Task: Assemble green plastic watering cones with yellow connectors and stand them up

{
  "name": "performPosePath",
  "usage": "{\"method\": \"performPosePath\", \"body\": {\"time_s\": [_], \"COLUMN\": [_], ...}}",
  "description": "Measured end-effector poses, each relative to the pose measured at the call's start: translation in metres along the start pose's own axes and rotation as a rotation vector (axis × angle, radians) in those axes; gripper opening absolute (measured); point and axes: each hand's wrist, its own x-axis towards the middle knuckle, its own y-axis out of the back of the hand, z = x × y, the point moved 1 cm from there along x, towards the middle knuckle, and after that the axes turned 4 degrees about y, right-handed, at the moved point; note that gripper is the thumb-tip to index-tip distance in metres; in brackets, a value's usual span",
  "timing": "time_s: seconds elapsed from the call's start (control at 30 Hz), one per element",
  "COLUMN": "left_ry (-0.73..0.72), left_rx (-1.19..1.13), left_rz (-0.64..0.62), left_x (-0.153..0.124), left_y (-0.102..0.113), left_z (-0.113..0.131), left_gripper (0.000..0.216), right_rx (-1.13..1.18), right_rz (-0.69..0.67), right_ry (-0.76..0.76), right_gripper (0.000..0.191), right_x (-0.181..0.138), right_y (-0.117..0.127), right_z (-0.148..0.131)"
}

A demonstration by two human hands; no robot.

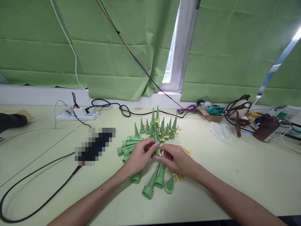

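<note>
Watching from afar through the head camera, I count two bare hands meeting over one green spike. The left hand [142,153] pinches that green spike [156,145] between thumb and fingers, tip upward, just above the bench [235,188]. The right hand [176,158] curls in beside it, thumb and forefinger drawn close around one small yellow piece [160,153] low on the spike; whether they grip it, I cannot tell.

Just beyond the fingers I make out at least nine upright spikes [162,130], crowded so that some hide others, several with yellow pieces sticking out at the side. By the left hand I see about five lying spikes [131,143], partly covered. Nearer to me are four more spikes [148,191], at least three of them lying with the wide end toward me. Around and under the right hand the loose yellow pieces [176,178] show on two sides, too overlapped for me to count.

Farther left I have one dark device [95,147], blurred into blocks, and one white power strip [77,116]. Farther right sit one small cardboard box [209,115] and one clear plastic bag [221,130]. Behind everything hang two stretches of green curtain [117,59], with one window frame [185,40] between.
</note>
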Motion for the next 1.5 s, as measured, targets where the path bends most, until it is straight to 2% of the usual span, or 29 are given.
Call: {"method": "performPosePath", "body": {"time_s": [0.23, 0.43, 0.57, 0.83, 1.03, 1.17, 1.23, 1.37, 1.5], "left_ry": [-0.097, -0.192, -0.184, -0.183, -0.221, -0.339, -0.412, -0.552, -0.59], "left_rx": [0.245, 0.441, 0.476, 0.486, 0.397, 0.341, 0.316, 0.335, 0.417], "left_rz": [0.125, 0.115, 0.115, 0.143, 0.285, 0.417, 0.401, 0.263, 0.21], "left_x": [0.0, -0.002, -0.002, -0.002, -0.004, -0.008, -0.009, -0.01, -0.01], "left_y": [0.001, 0.0, 0.0, -0.001, 0.001, 0.003, 0.002, -0.003, -0.006], "left_z": [-0.002, -0.003, -0.005, -0.006, -0.001, 0.007, 0.009, 0.007, 0.004], "left_gripper": [0.025, 0.018, 0.016, 0.015, 0.015, 0.014, 0.017, 0.022, 0.025], "right_rx": [-0.038, -0.123, -0.143, -0.206, -0.216, -0.208, -0.211, -0.228, -0.243], "right_rz": [0.104, 0.12, 0.029, -0.256, -0.39, -0.459, -0.48, -0.502, -0.508], "right_ry": [-0.038, -0.07, -0.089, -0.159, -0.159, -0.18, -0.188, -0.188, -0.186], "right_gripper": [0.027, 0.032, 0.024, 0.018, 0.016, 0.018, 0.02, 0.019, 0.017], "right_x": [0.004, 0.006, 0.005, 0.004, 0.003, 0.003, 0.004, 0.003, 0.003], "right_y": [0.013, 0.023, 0.025, 0.033, 0.041, 0.044, 0.044, 0.045, 0.045], "right_z": [0.013, 0.022, 0.024, 0.014, 0.013, 0.014, 0.013, 0.012, 0.012]}}
